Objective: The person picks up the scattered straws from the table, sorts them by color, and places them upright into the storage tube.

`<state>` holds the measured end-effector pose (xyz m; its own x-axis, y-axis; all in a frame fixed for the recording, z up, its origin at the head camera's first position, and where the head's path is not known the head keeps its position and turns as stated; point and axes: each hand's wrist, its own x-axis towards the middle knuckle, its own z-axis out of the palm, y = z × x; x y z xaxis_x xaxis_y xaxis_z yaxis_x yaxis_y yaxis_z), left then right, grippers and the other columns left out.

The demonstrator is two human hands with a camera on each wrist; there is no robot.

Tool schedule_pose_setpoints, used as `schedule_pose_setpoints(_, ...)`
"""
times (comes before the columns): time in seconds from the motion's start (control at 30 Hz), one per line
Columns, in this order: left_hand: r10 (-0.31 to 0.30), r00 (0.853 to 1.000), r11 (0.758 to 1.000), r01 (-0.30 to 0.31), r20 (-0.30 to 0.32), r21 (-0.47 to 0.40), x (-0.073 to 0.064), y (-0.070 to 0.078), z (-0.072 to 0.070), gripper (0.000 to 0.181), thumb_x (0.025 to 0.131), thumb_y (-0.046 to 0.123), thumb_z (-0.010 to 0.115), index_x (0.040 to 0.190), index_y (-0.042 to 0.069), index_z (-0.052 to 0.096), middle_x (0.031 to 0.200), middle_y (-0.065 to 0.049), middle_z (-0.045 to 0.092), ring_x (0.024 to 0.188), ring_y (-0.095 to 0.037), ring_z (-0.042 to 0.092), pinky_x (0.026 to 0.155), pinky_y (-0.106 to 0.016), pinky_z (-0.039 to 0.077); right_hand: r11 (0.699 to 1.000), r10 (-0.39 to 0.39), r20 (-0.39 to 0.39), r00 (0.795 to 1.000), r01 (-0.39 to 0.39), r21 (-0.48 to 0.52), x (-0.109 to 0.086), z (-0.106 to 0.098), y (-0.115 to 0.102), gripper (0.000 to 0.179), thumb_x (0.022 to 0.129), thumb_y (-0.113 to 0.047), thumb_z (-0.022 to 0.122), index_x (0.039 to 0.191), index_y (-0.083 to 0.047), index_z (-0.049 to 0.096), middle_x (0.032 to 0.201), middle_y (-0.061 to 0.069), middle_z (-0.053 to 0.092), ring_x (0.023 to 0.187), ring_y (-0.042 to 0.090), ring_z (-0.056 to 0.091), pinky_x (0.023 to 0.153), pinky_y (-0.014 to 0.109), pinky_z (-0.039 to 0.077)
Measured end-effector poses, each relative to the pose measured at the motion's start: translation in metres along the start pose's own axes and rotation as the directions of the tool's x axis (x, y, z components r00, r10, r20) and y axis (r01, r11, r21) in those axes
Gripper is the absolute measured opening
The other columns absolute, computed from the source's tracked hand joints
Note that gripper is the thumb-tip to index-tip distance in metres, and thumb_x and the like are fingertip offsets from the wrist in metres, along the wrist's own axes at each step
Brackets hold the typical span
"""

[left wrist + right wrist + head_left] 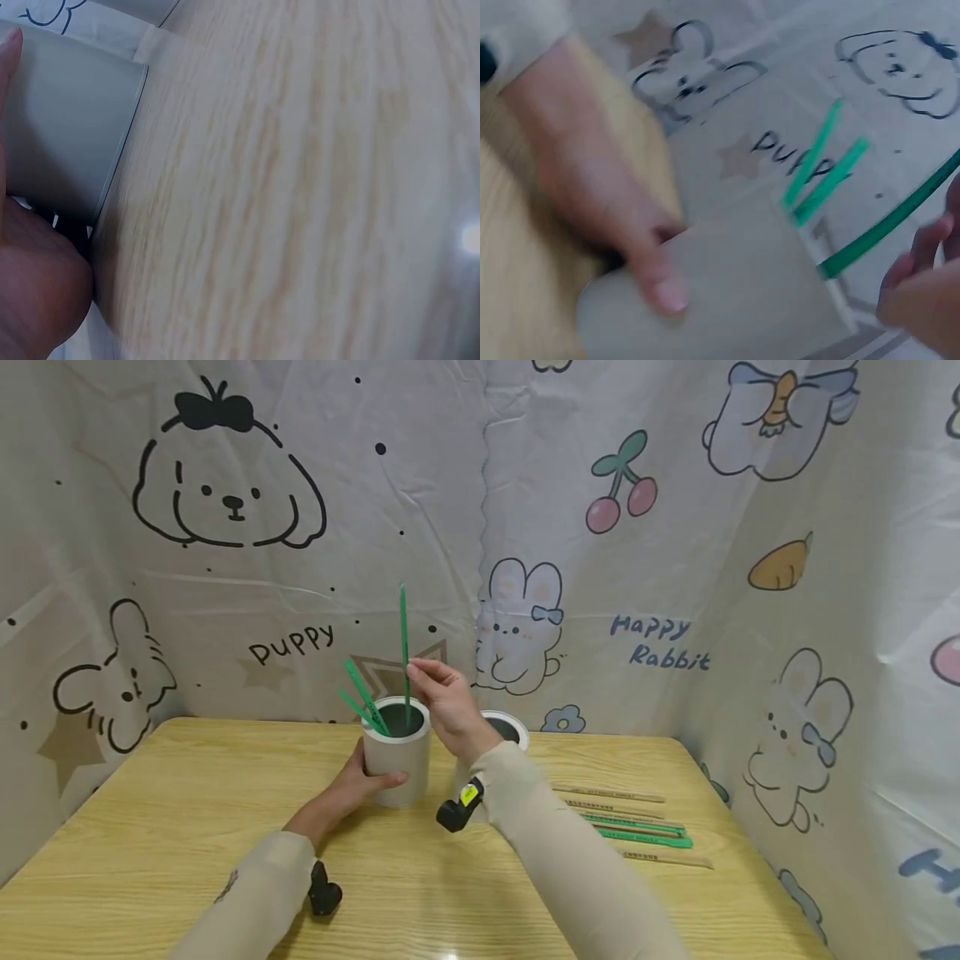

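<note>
A pale grey cylindrical cup (397,770) with a white rim and dark inside stands on the table. My left hand (351,789) grips its left side, the thumb (664,281) lying across the front of the wall. Two slim green strips (363,692) lean out leftward over the rim. Above the opening, my right hand (450,700) pinches another long green strip (403,627) between thumb and fingertips. This strip is nearly upright, its lower end inside the cup. In the left wrist view, the cup (71,127) shows its lower wall and base edge beside my palm.
A second similar cup (517,727) stands just behind my right wrist, partly hidden by it. Several brown strips (671,860) and green strips (645,837) with printing lie side by side at the table's right. A printed cloth (450,468) hangs behind and beside the wooden table (187,827).
</note>
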<state>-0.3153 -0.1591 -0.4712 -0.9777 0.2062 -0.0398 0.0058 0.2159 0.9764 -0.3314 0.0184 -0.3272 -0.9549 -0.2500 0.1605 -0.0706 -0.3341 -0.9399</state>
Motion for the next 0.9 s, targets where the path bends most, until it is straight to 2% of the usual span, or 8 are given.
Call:
schedule_pose_setpoints(0.07, -0.006, 1.000, 1.000, 0.006, 0.002, 0.013, 0.000, 0.000, 0.001, 0.104, 0.091, 0.033, 0.074, 0.161, 0.013, 0.000, 0.164, -0.021, 0.022, 0.151, -0.042, 0.025, 0.124, -0.061, 0.021, 0.994, 0.039, -0.011, 0.999, -0.040, -0.106, -0.003, -0.003, 0.006, 0.016, 0.100, -0.012, 0.063, 0.106, -0.017, 0.077, 0.098, -0.011, 0.072, 0.093, 0.003, 0.059, 0.093, 0.027, 0.044)
schedule_pose_setpoints(0.2, -0.004, 1.000, 1.000, 0.004, 0.012, 0.023, 0.000, 0.002, 0.004, 0.103, 0.092, 0.034, 0.073, 0.161, 0.014, 0.000, 0.164, -0.021, 0.022, 0.151, -0.042, 0.026, 0.124, -0.061, 0.022, 0.955, 0.062, 0.021, 0.998, -0.053, -0.291, -0.014, -0.015, 0.001, 0.033, 0.100, -0.019, 0.064, 0.130, -0.005, 0.066, 0.126, 0.003, 0.070, 0.115, 0.012, 0.060, 0.109, 0.041, 0.046)
schedule_pose_setpoints(0.37, -0.004, 1.000, 1.000, 0.004, 0.001, 0.025, -0.001, 0.003, 0.005, 0.103, 0.091, 0.032, 0.074, 0.162, 0.013, 0.001, 0.164, -0.022, 0.023, 0.151, -0.042, 0.026, 0.124, -0.061, 0.021, 0.914, 0.015, 0.084, 0.996, 0.020, -0.404, -0.030, -0.045, -0.024, 0.031, 0.100, -0.017, 0.063, 0.126, 0.000, 0.066, 0.108, -0.007, 0.070, 0.104, 0.008, 0.061, 0.097, 0.032, 0.049)
schedule_pose_setpoints(0.4, -0.006, 1.000, 1.000, 0.006, -0.003, 0.025, -0.001, 0.004, 0.005, 0.104, 0.091, 0.032, 0.074, 0.162, 0.013, 0.001, 0.164, -0.022, 0.023, 0.151, -0.042, 0.026, 0.124, -0.061, 0.021, 0.902, 0.010, 0.092, 0.996, 0.031, -0.430, -0.034, -0.054, -0.029, 0.030, 0.101, -0.017, 0.063, 0.125, 0.001, 0.066, 0.107, -0.009, 0.070, 0.103, 0.006, 0.061, 0.097, 0.032, 0.049)
schedule_pose_setpoints(0.5, -0.009, 1.000, 1.000, 0.010, -0.008, 0.024, 0.000, 0.004, 0.004, 0.104, 0.091, 0.032, 0.075, 0.162, 0.014, 0.000, 0.165, -0.022, 0.021, 0.152, -0.042, 0.024, 0.125, -0.061, 0.020, 0.863, 0.034, 0.104, 0.994, 0.023, -0.505, -0.046, -0.088, -0.041, 0.032, 0.102, -0.017, 0.061, 0.126, 0.004, 0.065, 0.116, 0.006, 0.072, 0.111, 0.018, 0.064, 0.106, 0.043, 0.048)
schedule_pose_setpoints(0.63, -0.011, 1.000, 1.000, 0.011, -0.010, 0.019, 0.000, 0.002, 0.003, 0.104, 0.092, 0.030, 0.074, 0.162, 0.015, -0.002, 0.166, -0.022, 0.018, 0.153, -0.042, 0.021, 0.124, -0.062, 0.019, 0.772, 0.091, 0.100, 0.991, -0.007, -0.635, -0.063, -0.145, -0.042, 0.036, 0.103, -0.023, 0.059, 0.127, 0.004, 0.065, 0.131, 0.021, 0.065, 0.122, 0.033, 0.059, 0.108, 0.049, 0.045)
schedule_pose_setpoints(0.77, -0.026, 1.000, 0.999, 0.027, -0.011, 0.022, 0.000, 0.001, 0.003, 0.106, 0.092, 0.032, 0.074, 0.162, 0.016, -0.003, 0.167, -0.021, 0.016, 0.154, -0.043, 0.019, 0.124, -0.063, 0.018, 0.685, 0.155, 0.069, 0.986, -0.057, -0.726, -0.084, -0.199, -0.032, 0.040, 0.103, -0.028, 0.059, 0.129, 0.003, 0.064, 0.133, 0.019, 0.064, 0.124, 0.029, 0.059, 0.109, 0.048, 0.046)
schedule_pose_setpoints(0.9, -0.039, 0.999, 0.999, 0.040, -0.011, 0.020, -0.001, 0.001, 0.004, 0.107, 0.092, 0.033, 0.074, 0.162, 0.016, -0.005, 0.167, -0.021, 0.015, 0.154, -0.043, 0.019, 0.124, -0.063, 0.018, 0.642, 0.201, 0.044, 0.979, -0.097, -0.761, -0.104, -0.242, -0.020, 0.039, 0.102, -0.025, 0.062, 0.126, 0.004, 0.066, 0.129, 0.024, 0.065, 0.115, 0.029, 0.064, 0.103, 0.051, 0.051)
